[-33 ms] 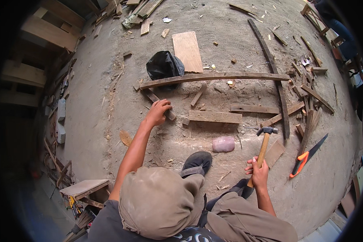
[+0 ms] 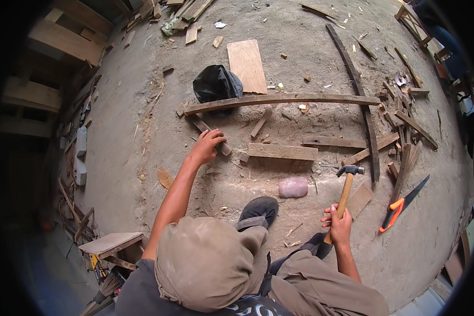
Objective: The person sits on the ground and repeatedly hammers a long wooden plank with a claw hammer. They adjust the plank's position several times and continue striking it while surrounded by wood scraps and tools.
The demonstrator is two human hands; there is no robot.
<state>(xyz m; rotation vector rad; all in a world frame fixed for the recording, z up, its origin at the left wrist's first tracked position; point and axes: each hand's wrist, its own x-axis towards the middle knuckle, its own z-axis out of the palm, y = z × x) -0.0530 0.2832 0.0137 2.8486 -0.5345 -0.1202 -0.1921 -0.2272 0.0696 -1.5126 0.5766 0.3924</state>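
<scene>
My left hand [image 2: 206, 147] is closed over the near end of a short dark wooden block [image 2: 199, 123] lying on the ground. The block's far end meets a long wooden batten [image 2: 284, 99], which stretches right to a dark wooden strip [image 2: 359, 95]. In my right hand [image 2: 339, 224] is a claw hammer [image 2: 346, 192], gripped by its wooden handle with the metal head pointing away from me. Between my hands lie a squared piece of lumber [image 2: 282, 152] and a pinkish plastic-looking packet [image 2: 293, 187].
A black plastic bag [image 2: 215, 84] and a plywood sheet [image 2: 247, 66] lie beyond the batten. At right are a handsaw [image 2: 404, 204] with an orange-edged handle and scattered wood scraps [image 2: 416, 129]. A small wooden stool [image 2: 111, 244] stands at lower left. Someone's blue-clad leg [image 2: 447, 45] shows at far right.
</scene>
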